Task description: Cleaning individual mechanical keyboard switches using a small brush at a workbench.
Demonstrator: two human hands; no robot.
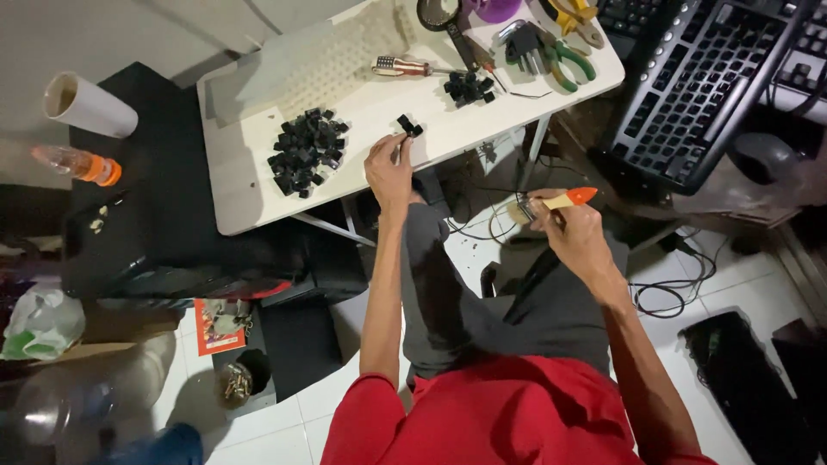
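Pinching a black keycap (399, 143) over the white table (250, 185), left hand (389, 169); right hand (570, 226) clamped on a brush (560, 201).

The person wears a bright red short-sleeved shirt (508, 413) whose sleeves end above the elbows, leaving both forearms bare. Dark grey trousers (482, 301) cover the legs, creased at the knee. No watch, ring or glove shows on either of the 2 hands.

We see a white worktop (250, 189), a pile of black keycaps (306, 161), a smaller keycap cluster (468, 87), a striped-handled screwdriver (405, 66), green-handled pliers (564, 60), a pale perforated plate (323, 60)
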